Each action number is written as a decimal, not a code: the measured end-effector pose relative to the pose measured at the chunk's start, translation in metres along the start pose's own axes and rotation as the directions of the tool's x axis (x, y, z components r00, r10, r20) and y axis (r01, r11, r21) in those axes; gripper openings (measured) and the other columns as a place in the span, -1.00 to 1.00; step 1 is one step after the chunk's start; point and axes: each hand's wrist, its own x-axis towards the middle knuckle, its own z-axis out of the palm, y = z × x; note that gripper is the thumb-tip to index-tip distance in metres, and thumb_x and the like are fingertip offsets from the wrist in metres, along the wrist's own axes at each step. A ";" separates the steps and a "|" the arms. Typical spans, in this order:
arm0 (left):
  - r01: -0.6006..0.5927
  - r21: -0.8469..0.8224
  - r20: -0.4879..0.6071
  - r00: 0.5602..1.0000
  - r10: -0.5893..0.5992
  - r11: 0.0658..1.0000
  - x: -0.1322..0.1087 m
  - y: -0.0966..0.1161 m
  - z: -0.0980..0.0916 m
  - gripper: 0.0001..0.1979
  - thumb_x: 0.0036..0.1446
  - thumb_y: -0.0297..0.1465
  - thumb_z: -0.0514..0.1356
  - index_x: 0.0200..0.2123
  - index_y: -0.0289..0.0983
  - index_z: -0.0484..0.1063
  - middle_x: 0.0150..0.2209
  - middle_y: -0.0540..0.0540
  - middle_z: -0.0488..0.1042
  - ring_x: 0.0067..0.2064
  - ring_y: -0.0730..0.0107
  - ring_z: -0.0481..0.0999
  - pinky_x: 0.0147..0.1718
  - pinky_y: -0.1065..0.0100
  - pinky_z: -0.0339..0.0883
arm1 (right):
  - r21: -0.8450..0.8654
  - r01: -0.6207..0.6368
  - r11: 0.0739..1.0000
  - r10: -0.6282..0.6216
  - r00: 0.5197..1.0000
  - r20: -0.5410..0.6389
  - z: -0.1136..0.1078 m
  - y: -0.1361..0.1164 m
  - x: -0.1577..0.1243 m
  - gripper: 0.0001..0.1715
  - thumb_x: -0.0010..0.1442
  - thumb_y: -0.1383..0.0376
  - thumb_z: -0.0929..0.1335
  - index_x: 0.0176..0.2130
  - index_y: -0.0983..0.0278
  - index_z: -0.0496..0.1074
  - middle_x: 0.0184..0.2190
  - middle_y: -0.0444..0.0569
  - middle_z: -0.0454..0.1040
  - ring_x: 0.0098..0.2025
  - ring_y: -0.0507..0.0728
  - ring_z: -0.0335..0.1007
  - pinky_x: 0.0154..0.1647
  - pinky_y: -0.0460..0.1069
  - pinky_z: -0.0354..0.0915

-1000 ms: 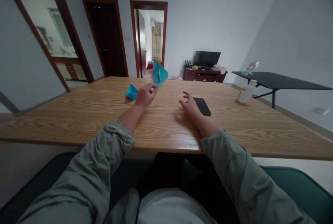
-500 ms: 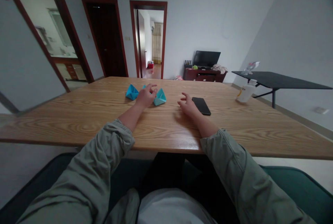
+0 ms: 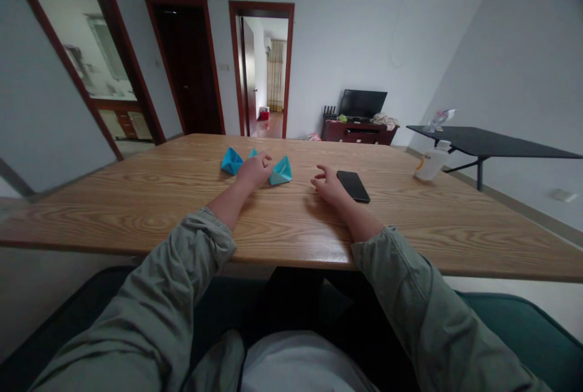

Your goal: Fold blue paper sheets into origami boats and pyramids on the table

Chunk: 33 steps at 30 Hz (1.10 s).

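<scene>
My left hand (image 3: 255, 170) rests on the wooden table (image 3: 136, 209) with curled fingers and holds nothing. A blue folded-paper origami piece (image 3: 232, 161) sits just beyond its left side. A teal origami piece (image 3: 281, 171) stands just right of my fingertips, and a small blue paper piece (image 3: 252, 152) is partly hidden behind the hand. My right hand (image 3: 330, 188) lies on the table with its fingers apart, empty. Right beside it is a black smartphone (image 3: 353, 186), lying flat.
A white plastic bottle (image 3: 431, 164) stands tilted near the table's far right. Beyond it is a black table (image 3: 487, 135). A television (image 3: 363, 103) stands on a dark red cabinet (image 3: 357, 132) against the far wall. Dark-framed doorways line the back.
The teal origami piece held up by my left hand a second ago now sits on the table, right of that hand. My left hand has lowered and let go of it.
</scene>
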 end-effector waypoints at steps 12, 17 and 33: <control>-0.128 0.081 0.231 0.967 0.107 0.988 0.005 -0.014 0.017 -0.79 0.03 -0.31 0.14 -0.28 -0.19 0.53 -0.33 -0.08 0.57 -0.31 0.30 0.50 -0.35 0.40 0.26 | -0.030 0.029 0.999 -0.028 0.999 0.025 0.003 0.008 0.004 -0.38 0.13 0.24 0.33 0.17 0.28 0.22 -0.11 0.03 0.45 -0.40 0.01 0.36 -0.30 -0.05 0.30; -0.137 0.090 0.101 0.987 0.128 0.986 0.002 -0.007 0.011 -0.80 0.09 -0.28 0.13 -0.31 -0.21 0.51 -0.32 -0.11 0.57 -0.28 0.26 0.50 -0.34 0.37 0.25 | -0.035 0.026 0.999 -0.025 0.999 0.033 0.003 0.007 0.003 -0.40 0.13 0.25 0.32 0.15 0.27 0.24 -0.12 0.02 0.45 -0.42 -0.01 0.34 -0.33 -0.06 0.28; -0.083 -0.019 0.139 0.987 0.085 0.996 -0.001 -0.004 0.011 -0.55 0.12 -0.21 0.18 0.09 -0.16 0.34 -0.29 -0.04 0.56 -0.27 0.29 0.52 -0.33 0.38 0.27 | -0.045 0.042 0.998 -0.038 0.996 0.082 0.006 0.011 0.003 -0.46 0.15 0.25 0.33 0.12 0.26 0.27 -0.12 0.02 0.47 -0.39 0.00 0.37 -0.30 -0.06 0.29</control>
